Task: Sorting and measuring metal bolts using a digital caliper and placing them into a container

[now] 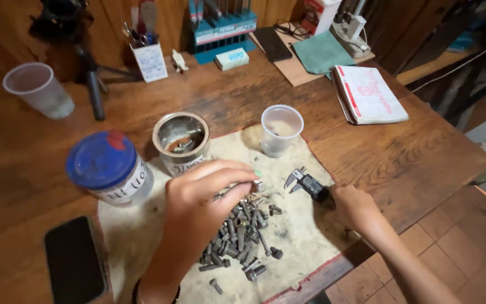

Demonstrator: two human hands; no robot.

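My left hand [201,200] hovers over a pile of dark bolts [240,236] on a stained cloth [136,236]; its fingertips pinch one small bolt near the pile's top. My right hand [355,208] rests on the cloth's right side, fingers closed around the end of a digital caliper [305,183] that lies on the cloth. An open metal tin [181,141] with a few bolts inside stands just beyond my left hand. A clear plastic cup [280,129] stands behind the caliper.
A jar with a blue lid [108,166] stands left of the tin, a black phone [74,259] at near left. Another plastic cup [37,90], a tripod [88,73], a tool holder [148,56], a booklet [369,93] and a green cloth [322,52] are farther back. The table edge runs along the right.
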